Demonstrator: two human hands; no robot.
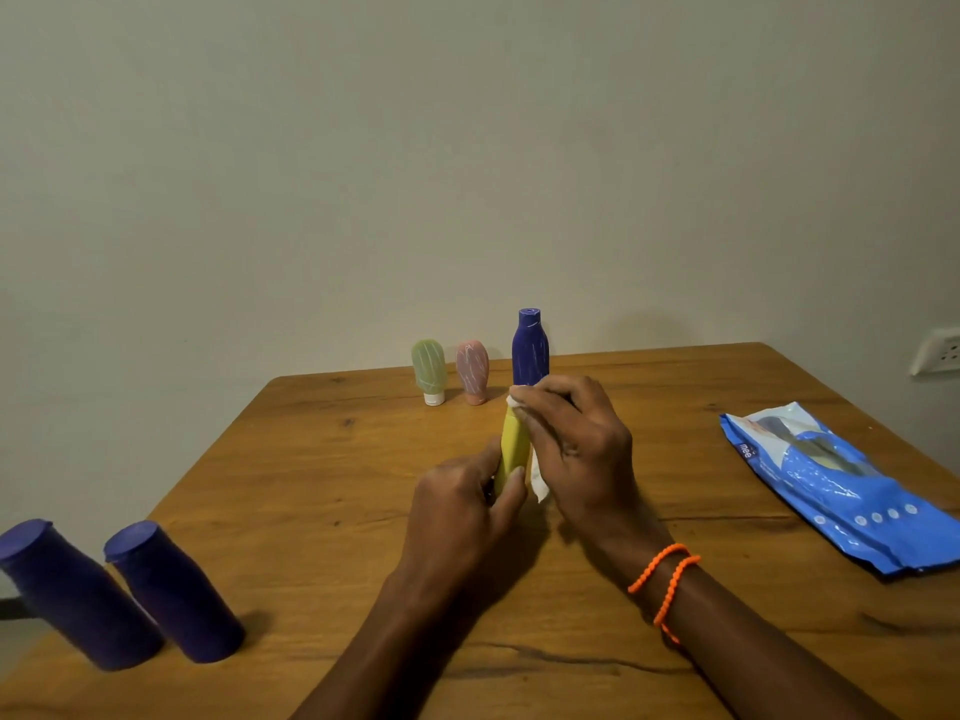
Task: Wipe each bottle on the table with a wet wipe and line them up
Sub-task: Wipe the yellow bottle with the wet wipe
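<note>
Six bottles stand on the table (322, 459) or above it, and we hold one of them now. It is the yellow bottle (511, 443), a small slim one, upright between our hands over the middle of the table. Our left hand (462, 511) grips its lower part with thumb and fingers. Our right hand (571, 439) pinches the wipe (537, 478) around its top and side.

We judge that this bottle is light and of soft plastic, so a hard squeeze can bend it or push out the content. With the wet wipe the surface becomes slippery. The best place to hold is low on the body, as the left hand does, so the top and the upper side are free for wiping.

At the far edge stand a green bottle (429, 370) and a pink bottle (472, 371), both on their caps, and a blue bottle (530, 350) beside them. Near left, two purple bottles (124, 589) stand side by side. We cannot tell if any bottle is full.

The pack (831, 480) of wipes lies flat at the right; its opening is not clear to us.
</note>
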